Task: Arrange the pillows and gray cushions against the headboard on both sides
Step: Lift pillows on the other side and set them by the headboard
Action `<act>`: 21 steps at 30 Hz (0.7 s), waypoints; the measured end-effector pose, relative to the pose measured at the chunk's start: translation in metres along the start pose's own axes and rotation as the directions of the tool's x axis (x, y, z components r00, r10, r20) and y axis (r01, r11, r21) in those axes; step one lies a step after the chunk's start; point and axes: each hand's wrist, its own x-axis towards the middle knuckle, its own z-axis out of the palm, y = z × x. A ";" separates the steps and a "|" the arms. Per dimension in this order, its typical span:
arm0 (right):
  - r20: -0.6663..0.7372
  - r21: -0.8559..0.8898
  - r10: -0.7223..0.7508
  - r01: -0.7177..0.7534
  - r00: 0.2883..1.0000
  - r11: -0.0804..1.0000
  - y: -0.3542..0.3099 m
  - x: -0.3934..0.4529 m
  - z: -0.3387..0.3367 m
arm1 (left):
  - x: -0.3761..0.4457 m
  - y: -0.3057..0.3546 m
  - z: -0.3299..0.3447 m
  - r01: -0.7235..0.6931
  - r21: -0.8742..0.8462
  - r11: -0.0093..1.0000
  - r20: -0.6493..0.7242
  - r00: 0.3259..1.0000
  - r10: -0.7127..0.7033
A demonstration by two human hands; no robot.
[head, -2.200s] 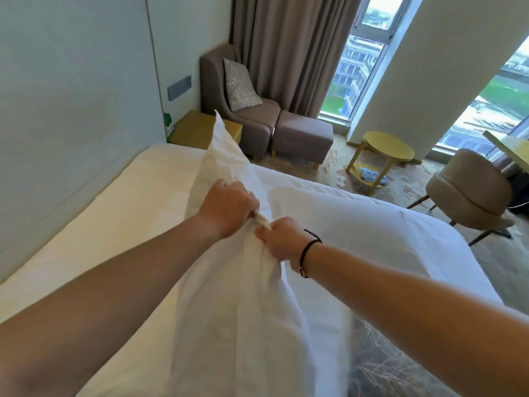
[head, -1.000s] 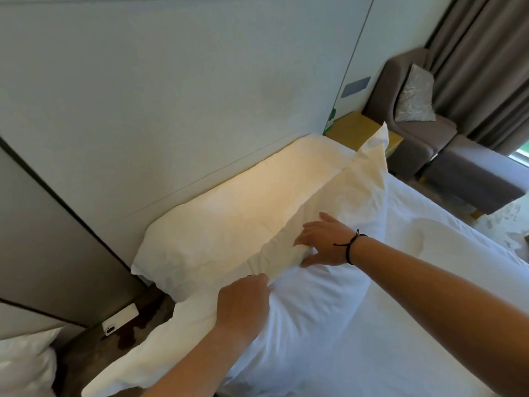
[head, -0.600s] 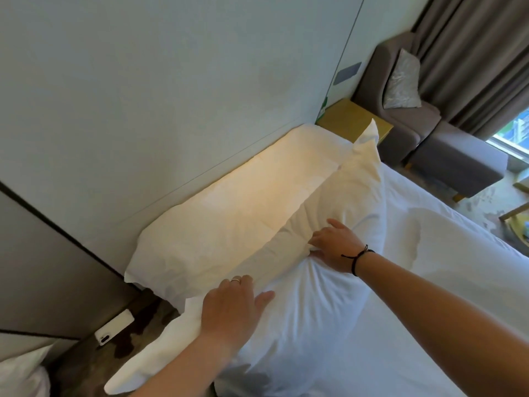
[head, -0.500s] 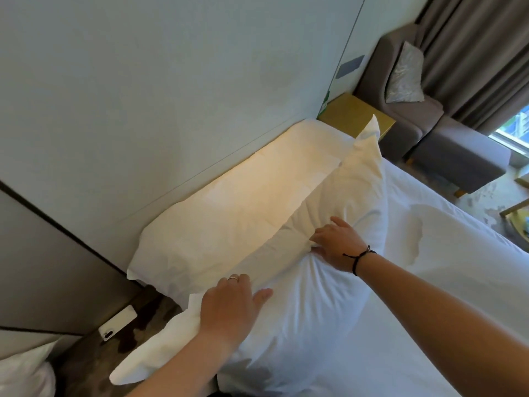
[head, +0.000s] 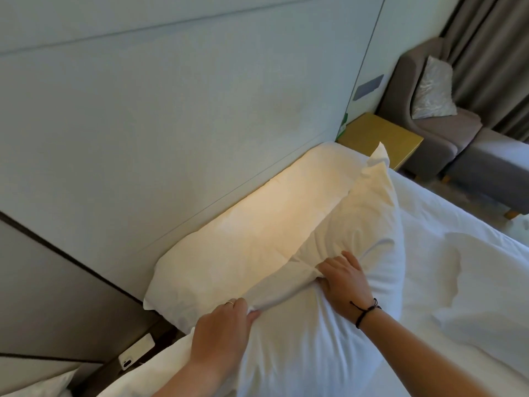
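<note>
Pressing the front pillow [head: 329, 325], your left hand [head: 221, 329] pinches its top edge; your right hand [head: 342, 277] grips a fold

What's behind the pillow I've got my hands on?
Behind the front pillow a second white pillow leans on the headboard. Its lower edge and the mattress beneath are covered. Both hands, left and right, grip the front pillow's top edge.
</note>
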 end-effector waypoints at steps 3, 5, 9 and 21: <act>-0.062 0.048 0.060 -0.057 0.996 0.997 0.000 0.012 -0.008 | 0.017 0.004 -0.014 -0.005 -0.004 1.000 -0.005 1.000 0.005; -0.115 0.067 0.075 -0.067 0.991 0.996 0.002 0.023 -0.017 | 0.028 0.007 -0.025 -0.015 -0.016 1.000 -0.028 1.000 0.014; -0.193 0.096 0.127 -0.110 0.973 0.989 0.012 0.053 -0.040 | 0.059 0.013 -0.050 -0.077 -0.068 0.995 -0.106 0.992 0.070; -0.415 0.061 0.080 -0.061 0.906 0.996 0.028 0.286 -0.191 | 0.260 0.004 -0.203 -0.282 0.019 0.959 -0.554 0.795 0.245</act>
